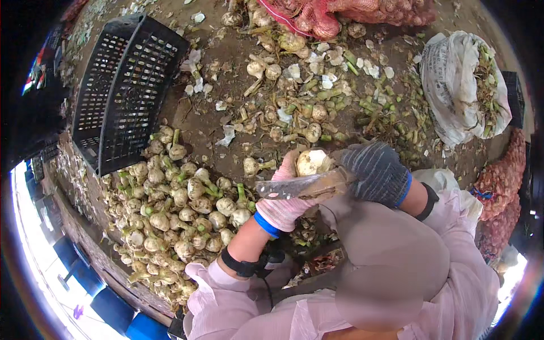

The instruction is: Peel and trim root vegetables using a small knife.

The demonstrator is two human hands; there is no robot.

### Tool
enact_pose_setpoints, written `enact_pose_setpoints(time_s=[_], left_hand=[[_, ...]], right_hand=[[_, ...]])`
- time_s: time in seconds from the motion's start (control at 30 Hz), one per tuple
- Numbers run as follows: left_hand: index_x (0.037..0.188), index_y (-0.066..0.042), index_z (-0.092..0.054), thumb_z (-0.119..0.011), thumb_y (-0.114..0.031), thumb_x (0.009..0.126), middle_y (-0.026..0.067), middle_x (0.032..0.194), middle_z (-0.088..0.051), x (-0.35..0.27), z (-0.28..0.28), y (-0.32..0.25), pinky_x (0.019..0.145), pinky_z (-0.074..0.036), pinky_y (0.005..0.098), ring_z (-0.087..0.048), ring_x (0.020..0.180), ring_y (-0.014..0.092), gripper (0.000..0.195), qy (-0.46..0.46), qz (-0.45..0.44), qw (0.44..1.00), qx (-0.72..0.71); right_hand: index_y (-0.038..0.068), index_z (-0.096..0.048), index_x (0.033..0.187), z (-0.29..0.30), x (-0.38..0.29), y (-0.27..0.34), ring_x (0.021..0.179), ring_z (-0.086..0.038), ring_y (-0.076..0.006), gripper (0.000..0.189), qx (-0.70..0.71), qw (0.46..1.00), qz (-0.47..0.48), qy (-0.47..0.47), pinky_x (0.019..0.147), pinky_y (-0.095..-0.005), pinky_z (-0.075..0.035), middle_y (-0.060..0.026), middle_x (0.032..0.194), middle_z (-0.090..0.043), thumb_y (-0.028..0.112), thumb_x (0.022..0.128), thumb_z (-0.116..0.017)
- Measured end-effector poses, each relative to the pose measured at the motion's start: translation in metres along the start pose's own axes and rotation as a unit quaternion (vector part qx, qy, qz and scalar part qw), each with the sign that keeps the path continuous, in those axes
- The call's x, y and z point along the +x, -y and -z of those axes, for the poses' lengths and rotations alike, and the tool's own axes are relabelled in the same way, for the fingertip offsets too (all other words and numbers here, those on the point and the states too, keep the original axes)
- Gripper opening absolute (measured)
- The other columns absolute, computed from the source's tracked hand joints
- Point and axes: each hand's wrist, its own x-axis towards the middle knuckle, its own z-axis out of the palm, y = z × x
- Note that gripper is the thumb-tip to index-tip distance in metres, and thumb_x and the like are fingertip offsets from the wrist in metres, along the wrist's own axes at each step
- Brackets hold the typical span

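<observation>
My left hand (287, 210), in a pale pink knit glove with a blue cuff, holds a garlic bulb (312, 162). The bulb's outer skin is partly off and white flesh shows on its upper side. In a dark grey striped glove, my right hand (374, 170) grips a worn knife (278, 187). Its stained blade points left and lies across the front of the bulb, over my left palm. Whether the edge touches the bulb cannot be seen. Left of my hands lies a large heap of garlic bulbs (182, 212) with short cut stems.
A black plastic crate (131, 93) rests tilted behind the heap. Loose bulbs, peelings and green stem pieces (333, 93) litter the soil floor. A white woven sack (450, 85) of trimmings stands at the right. Red mesh bags (382, 10) of bulbs lie ahead, with others (501, 182) at the right.
</observation>
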Motion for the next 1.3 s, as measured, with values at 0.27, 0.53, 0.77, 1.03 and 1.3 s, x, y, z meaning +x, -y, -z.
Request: enact_pose_setpoints(time_s=[0.27,0.53,0.77,1.03,1.3], left_hand=[[0.125,0.001,-0.040,-0.078,-0.004,0.059,0.0056,0.100,-0.059,-0.047,-0.009,-0.044,0.082,-0.048,0.0279,-0.058,0.091,0.014,0.076,-0.061,0.064,0.981,0.175],[0.107,-0.003,-0.064,-0.061,-0.035,0.075,0.0171,0.110,-0.063,-0.100,0.075,-0.144,0.088,-0.049,0.0377,-0.061,0.102,0.031,0.046,0.129,0.551,0.345,0.749],[0.105,0.000,-0.062,-0.062,-0.046,0.071,0.0245,0.103,-0.063,0.119,0.132,-0.110,0.087,-0.047,0.0414,-0.060,0.099,0.036,0.058,-0.196,0.170,0.706,0.659],[0.123,-0.008,-0.054,-0.073,-0.041,0.060,0.0199,0.116,-0.059,0.226,0.156,-0.060,0.090,-0.047,0.0374,-0.059,0.103,0.033,0.074,-0.278,0.030,0.775,0.567],[0.134,-0.006,-0.037,-0.066,0.008,0.064,0.0102,0.113,-0.056,0.103,0.065,-0.045,0.081,-0.051,0.0326,-0.060,0.094,0.023,0.077,-0.031,-0.100,0.994,-0.029]], right_hand=[[0.009,-0.063,0.101,-0.033,-0.023,-0.089,0.078,-0.062,-0.0320,0.033,-0.108,0.954,-0.272,0.068,0.070,-0.0407,-0.050,-0.0170,0.090,-0.064,0.032,0.078,-0.060],[0.013,-0.063,0.102,-0.063,-0.065,-0.117,0.088,-0.058,-0.0330,0.026,-0.175,0.959,-0.219,0.034,0.078,-0.0428,-0.047,-0.0122,0.103,-0.061,0.025,0.080,-0.057],[0.013,-0.065,0.100,-0.051,-0.018,-0.082,0.086,-0.059,-0.0305,0.027,0.277,0.927,-0.246,0.056,0.074,-0.0429,-0.047,-0.0129,0.098,-0.062,0.025,0.077,-0.057],[0.011,-0.067,0.093,-0.030,-0.008,-0.091,0.073,-0.063,-0.0291,0.019,0.331,0.873,-0.356,-0.033,0.064,-0.0370,-0.049,-0.0117,0.077,-0.066,0.013,0.075,-0.063],[0.008,-0.064,0.092,-0.021,0.052,-0.061,0.070,-0.061,-0.0320,0.026,0.205,0.952,-0.143,-0.178,0.061,-0.0402,-0.049,-0.0135,0.076,-0.063,0.020,0.069,-0.066]])
